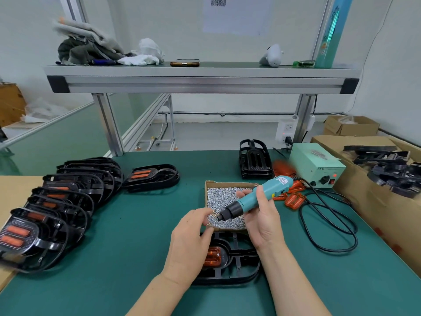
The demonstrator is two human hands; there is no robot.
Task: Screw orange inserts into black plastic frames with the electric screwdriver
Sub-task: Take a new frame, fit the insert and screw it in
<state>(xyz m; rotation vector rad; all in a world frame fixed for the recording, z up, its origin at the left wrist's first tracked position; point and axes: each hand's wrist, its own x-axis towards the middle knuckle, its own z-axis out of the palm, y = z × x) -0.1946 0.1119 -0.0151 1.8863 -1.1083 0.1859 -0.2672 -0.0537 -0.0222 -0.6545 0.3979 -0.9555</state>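
My right hand (pixel 262 220) grips the teal electric screwdriver (pixel 257 197), its black tip pointing left and down over the cardboard box of silver screws (pixel 224 205). My left hand (pixel 191 238) pinches small screws right at that tip. Below both hands a black plastic frame (pixel 230 258) lies flat on the green mat with an orange insert (pixel 213 256) seated in it, partly hidden by my left hand. Loose orange inserts (pixel 295 199) lie to the right of the screw box.
A row of black frames with orange inserts (pixel 57 201) overlaps along the left. One more frame (pixel 152 176) lies behind them, and a black part (pixel 255 158) stands upright at the back. The power supply box (pixel 316 166) and its looped cable (pixel 328 224) sit right, beside a carton of black frames (pixel 387 165).
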